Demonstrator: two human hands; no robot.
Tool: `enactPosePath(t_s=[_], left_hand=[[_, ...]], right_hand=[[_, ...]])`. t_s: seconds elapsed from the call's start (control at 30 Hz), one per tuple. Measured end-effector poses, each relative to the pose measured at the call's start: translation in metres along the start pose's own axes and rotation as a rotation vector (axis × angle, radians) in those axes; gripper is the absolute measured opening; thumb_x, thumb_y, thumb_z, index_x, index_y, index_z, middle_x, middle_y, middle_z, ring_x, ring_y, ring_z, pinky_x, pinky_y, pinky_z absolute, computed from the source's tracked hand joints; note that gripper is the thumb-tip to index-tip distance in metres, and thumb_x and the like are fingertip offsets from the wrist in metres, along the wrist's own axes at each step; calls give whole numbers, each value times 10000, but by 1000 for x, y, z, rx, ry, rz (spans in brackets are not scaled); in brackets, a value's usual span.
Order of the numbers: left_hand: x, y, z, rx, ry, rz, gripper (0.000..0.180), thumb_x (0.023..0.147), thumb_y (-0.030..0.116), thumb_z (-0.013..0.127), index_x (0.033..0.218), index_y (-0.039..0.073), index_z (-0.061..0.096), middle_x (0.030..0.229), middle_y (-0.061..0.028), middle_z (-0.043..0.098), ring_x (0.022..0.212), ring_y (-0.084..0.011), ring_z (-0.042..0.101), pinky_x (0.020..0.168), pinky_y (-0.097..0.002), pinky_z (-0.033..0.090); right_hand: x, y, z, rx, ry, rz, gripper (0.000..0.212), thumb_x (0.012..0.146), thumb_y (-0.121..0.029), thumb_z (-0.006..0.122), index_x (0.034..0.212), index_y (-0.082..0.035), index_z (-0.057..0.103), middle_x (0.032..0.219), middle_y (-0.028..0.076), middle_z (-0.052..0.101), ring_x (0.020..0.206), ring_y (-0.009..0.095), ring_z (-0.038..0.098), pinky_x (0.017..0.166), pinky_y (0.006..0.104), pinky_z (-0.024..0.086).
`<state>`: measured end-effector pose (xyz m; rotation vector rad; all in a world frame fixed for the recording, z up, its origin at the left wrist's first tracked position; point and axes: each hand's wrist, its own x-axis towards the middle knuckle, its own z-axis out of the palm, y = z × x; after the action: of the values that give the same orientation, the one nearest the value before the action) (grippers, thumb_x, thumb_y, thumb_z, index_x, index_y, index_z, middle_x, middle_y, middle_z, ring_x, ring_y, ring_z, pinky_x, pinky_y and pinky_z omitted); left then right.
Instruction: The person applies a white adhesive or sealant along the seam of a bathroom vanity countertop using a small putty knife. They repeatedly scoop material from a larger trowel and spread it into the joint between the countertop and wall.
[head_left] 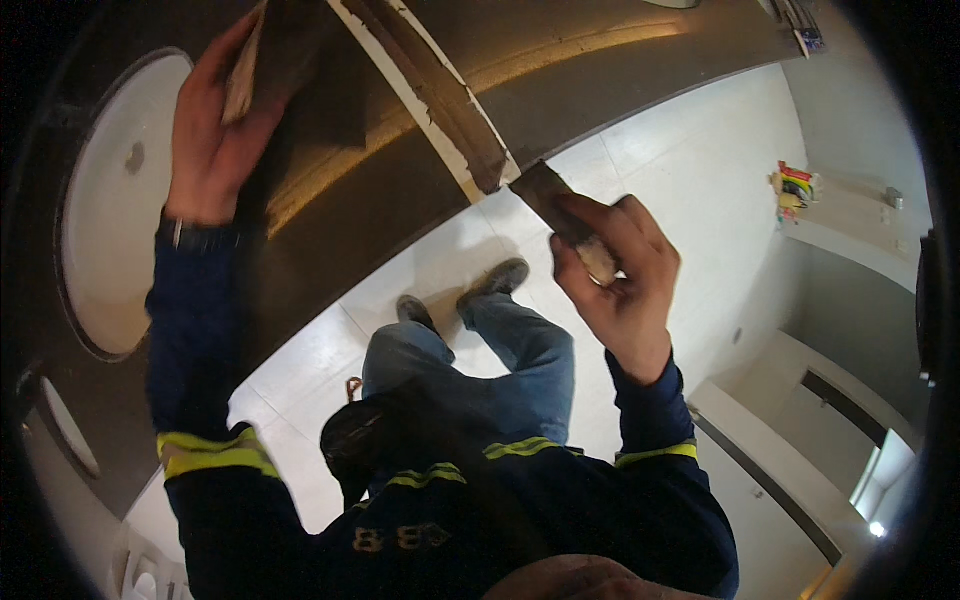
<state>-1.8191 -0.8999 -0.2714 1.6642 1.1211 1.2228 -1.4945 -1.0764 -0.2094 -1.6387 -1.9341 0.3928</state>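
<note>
My right hand (pixel 632 275) grips a scraper (pixel 546 196) with a wide dark blade and a pale handle end. Its blade is just off the counter's front edge, beside the end of a seam. Dark brown paste (pixel 440 95) fills that seam, rough and ragged, between two strips of pale tape (pixel 405 92). At the upper left, my left hand (pixel 212 145) is wrapped round a dark flat piece with a light, worn edge (pixel 243 75). Shadow hides much of that piece, so its kind is unclear. The dark countertop (pixel 400 205) runs under the left hand.
A white oval basin (pixel 120 220) is set in the counter at the left, with another basin (pixel 70 425) lower down. Pale floor tiles (pixel 690 140) lie below the counter. Colourful packages (pixel 795 190) sit by the right wall. A white cabinet (pixel 755 480) stands lower right.
</note>
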Motion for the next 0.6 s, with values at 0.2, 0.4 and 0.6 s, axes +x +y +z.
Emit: enactPosePath(t_s=[0.2,0.4,0.6], left_hand=[[-51,17,-45,-845,126,-459,535,932,-26,642,1445,16,500,1337,-124,605,1151,-193,627,984,-303,527],[-83,54,-47,-535,22,-217,570,929,-126,571,1470,21,469,1377,-119,585,1215,-187,599,1032,-302,513],[-65,114,-25,-593,-408,-77,381,1096,149,417,1444,9,481,1400,-146,571,1193,-236,639,1036,-362,544]], right_hand=[[4,42,7,219,127,-267,330,736,-95,760,1061,-39,754,747,68,602,610,170,551,551,311,427],[-10,83,12,335,270,-431,408,894,-302,637,1162,-2,706,1028,155,740,737,178,581,685,296,429],[-45,82,-28,270,438,-728,355,917,-248,678,1187,-17,697,1055,139,739,827,196,680,727,286,514]])
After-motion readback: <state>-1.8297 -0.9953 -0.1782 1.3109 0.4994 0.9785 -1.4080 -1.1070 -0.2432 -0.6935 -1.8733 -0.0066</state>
